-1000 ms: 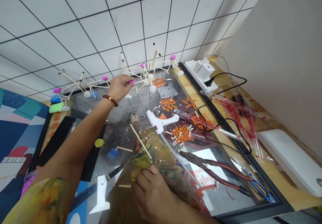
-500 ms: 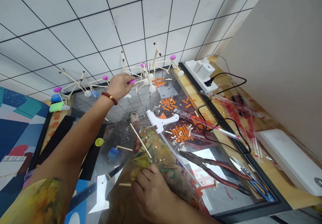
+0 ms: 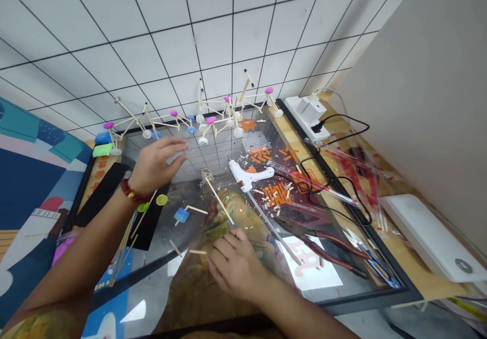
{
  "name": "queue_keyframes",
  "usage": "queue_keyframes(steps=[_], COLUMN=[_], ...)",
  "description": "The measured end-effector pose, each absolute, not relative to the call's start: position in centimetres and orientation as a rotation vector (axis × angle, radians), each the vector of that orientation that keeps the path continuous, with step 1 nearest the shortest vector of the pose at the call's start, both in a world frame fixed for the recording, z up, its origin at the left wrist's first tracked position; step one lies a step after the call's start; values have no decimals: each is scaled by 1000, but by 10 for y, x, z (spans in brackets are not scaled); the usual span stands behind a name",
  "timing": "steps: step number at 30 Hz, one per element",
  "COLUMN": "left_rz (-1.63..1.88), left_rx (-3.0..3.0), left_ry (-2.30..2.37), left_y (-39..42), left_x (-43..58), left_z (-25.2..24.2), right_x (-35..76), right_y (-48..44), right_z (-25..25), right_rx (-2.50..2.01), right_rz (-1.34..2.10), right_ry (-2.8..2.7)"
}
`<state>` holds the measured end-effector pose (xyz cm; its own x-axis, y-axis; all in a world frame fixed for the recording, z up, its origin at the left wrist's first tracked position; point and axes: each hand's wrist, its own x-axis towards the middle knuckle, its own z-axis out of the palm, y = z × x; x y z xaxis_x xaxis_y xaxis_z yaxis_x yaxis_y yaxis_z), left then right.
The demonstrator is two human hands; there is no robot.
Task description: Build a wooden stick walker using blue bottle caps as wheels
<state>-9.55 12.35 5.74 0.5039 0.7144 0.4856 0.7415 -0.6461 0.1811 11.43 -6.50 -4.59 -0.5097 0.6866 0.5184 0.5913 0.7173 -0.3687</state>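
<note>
My left hand [image 3: 158, 164] is raised over the table's left part, thumb and fingers apart, nothing between them. Behind it stands a row of small stick bicycles with pink seats; the nearest pink seat [image 3: 210, 120] is to its right. My right hand [image 3: 234, 263] rests low at the centre with its fingers curled; whatever lies under them is hidden. Just beyond those fingers lies a thin wooden stick [image 3: 219, 200]. A blue piece with sticks [image 3: 181, 214] lies left of the right hand, and a short stick [image 3: 198, 252] is beside it.
A white glue gun [image 3: 251, 174] lies mid-table near orange paper characters [image 3: 277, 195] and wood scraps. Red-handled pliers [image 3: 335, 252], blue-handled scissors [image 3: 384, 273], a power strip [image 3: 306, 118] and a white power bank [image 3: 429, 237] are on the right. Long sticks [image 3: 124, 247] lie at left.
My left hand has let go of the pink seat and moved left and down, its fingers now spread. My right hand has stayed near the same spot. The view has shifted slightly.
</note>
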Motion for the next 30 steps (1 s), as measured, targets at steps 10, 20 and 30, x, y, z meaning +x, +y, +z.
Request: queue_keyframes(steps=[10, 20, 30], left_rz=[-839, -1451, -1349], left_rx=[-2832, -2414, -2330], left_ry=[-1386, -2178, -2302], left_y=[20, 170, 262], left_x=[-129, -52, -8], left_z=[40, 14, 5], right_x=[109, 107, 111], right_y=[-62, -64, -67], right_z=[-52, -55, -50], right_rx=[-922, -886, -861], right_rz=[117, 75, 174], right_ry=[-2358, -2412, -2340])
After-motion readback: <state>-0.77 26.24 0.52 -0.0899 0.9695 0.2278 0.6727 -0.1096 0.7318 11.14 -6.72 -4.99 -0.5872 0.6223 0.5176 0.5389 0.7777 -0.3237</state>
